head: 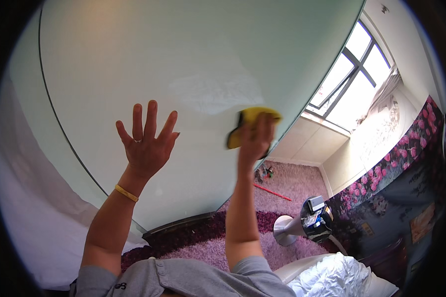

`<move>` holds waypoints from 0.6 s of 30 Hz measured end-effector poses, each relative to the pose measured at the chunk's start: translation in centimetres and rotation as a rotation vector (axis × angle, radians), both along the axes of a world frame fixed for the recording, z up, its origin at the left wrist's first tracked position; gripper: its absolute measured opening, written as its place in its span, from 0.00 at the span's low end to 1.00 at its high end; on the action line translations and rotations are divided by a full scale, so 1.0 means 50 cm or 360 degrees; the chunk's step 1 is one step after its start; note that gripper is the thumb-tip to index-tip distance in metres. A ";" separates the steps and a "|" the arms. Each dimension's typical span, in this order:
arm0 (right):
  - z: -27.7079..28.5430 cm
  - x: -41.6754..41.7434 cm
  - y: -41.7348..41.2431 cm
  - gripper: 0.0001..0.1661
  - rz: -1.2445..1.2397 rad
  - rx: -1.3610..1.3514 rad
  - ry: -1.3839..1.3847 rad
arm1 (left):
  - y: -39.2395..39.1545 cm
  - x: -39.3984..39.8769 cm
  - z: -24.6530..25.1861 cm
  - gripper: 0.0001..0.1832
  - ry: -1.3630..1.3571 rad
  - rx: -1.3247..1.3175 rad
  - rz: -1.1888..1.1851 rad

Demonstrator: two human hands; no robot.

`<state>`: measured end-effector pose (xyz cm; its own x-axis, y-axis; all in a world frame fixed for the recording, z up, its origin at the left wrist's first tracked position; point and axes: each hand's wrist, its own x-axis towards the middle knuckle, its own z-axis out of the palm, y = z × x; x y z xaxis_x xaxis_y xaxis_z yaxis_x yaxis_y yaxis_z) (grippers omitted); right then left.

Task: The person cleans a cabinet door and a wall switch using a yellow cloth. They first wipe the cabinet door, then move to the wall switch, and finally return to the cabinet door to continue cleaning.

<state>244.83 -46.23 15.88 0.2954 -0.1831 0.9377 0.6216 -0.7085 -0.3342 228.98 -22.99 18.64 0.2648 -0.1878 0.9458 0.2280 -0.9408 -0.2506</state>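
A large frosted glass panel (193,178) stands upright in front of me and fills the middle of the view. My left hand (147,144) is spread against or just before it, fingers apart, holding nothing; a ring and a yellow bangle (126,193) are on that arm. Further right, my right hand (256,143) presses a yellow cloth with dark edging (254,114) to the glass, close to the panel's right edge. That hand is slightly blurred. A pale, hazy patch shows on the glass between and above the hands.
A small round pedestal table (288,226) with several items on top stands on the pink carpet (262,241). A red stick (273,192) lies behind it. White crumpled bedding (330,278) is at lower right, white fabric (29,208) hangs left, and a window (351,70) opens beyond.
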 end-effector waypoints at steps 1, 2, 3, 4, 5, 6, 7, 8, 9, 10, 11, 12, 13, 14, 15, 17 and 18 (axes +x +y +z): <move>0.034 0.018 -0.031 0.29 -0.0094 0.0133 -0.0032 | -0.003 0.001 0.005 0.27 -0.0015 0.0011 -0.0009; 0.053 0.026 -0.050 0.28 -0.0115 0.0286 0.0005 | -0.004 0.001 0.007 0.27 -0.0031 0.0022 -0.0014; 0.065 0.030 -0.060 0.27 -0.0136 0.0439 0.0048 | -0.006 0.002 0.007 0.27 -0.0033 0.0021 -0.0013; 0.058 0.042 -0.054 0.29 -0.0247 0.0375 0.0063 | -0.007 0.001 0.007 0.27 -0.0035 0.0020 -0.0012; 0.049 0.045 -0.027 0.31 -0.0188 0.0278 -0.0090 | -0.008 0.002 0.009 0.27 -0.0038 0.0018 -0.0010; 0.029 0.017 0.031 0.32 -0.0228 0.0107 -0.0158 | -0.005 0.001 0.005 0.27 -0.0031 0.0019 -0.0004; -0.001 -0.020 0.078 0.34 -0.0239 -0.0049 -0.0069 | -0.007 0.002 0.004 0.27 -0.0025 0.0020 -0.0016; -0.033 -0.054 0.119 0.35 -0.0158 -0.0215 -0.0114 | -0.006 0.000 0.003 0.27 -0.0012 0.0028 -0.0012; -0.054 -0.100 0.145 0.33 0.0087 -0.0355 -0.0119 | -0.007 0.001 0.001 0.29 -0.0002 0.0004 0.0001; -0.060 -0.142 0.154 0.30 0.0272 -0.0553 -0.0062 | -0.006 0.004 -0.001 0.31 0.0007 -0.0018 0.0014; -0.075 -0.139 0.139 0.29 0.0274 -0.0665 -0.0156 | -0.007 0.004 -0.004 0.33 0.0016 -0.0039 0.0027; -0.085 -0.114 0.107 0.29 0.0270 -0.0770 -0.0267 | -0.008 0.001 0.000 0.31 0.0023 -0.0016 0.0021; -0.088 -0.081 0.073 0.29 0.0262 -0.0880 -0.0390 | -0.009 -0.002 0.003 0.30 0.0020 0.0003 0.0017; -0.081 -0.042 0.031 0.30 0.0064 -0.0751 -0.0318 | -0.010 -0.004 0.008 0.29 0.0015 0.0020 0.0008; -0.061 -0.005 -0.014 0.32 -0.0135 -0.0619 -0.0247 | -0.009 -0.005 0.010 0.28 0.0001 0.0032 0.0009; 0.025 0.045 -0.072 0.31 -0.0351 -0.0257 -0.0095 | -0.007 -0.005 0.010 0.28 -0.0021 0.0048 0.0023; 0.070 0.053 -0.076 0.31 -0.0304 -0.0081 -0.0054 | -0.003 -0.002 0.003 0.32 -0.0021 0.0005 0.0038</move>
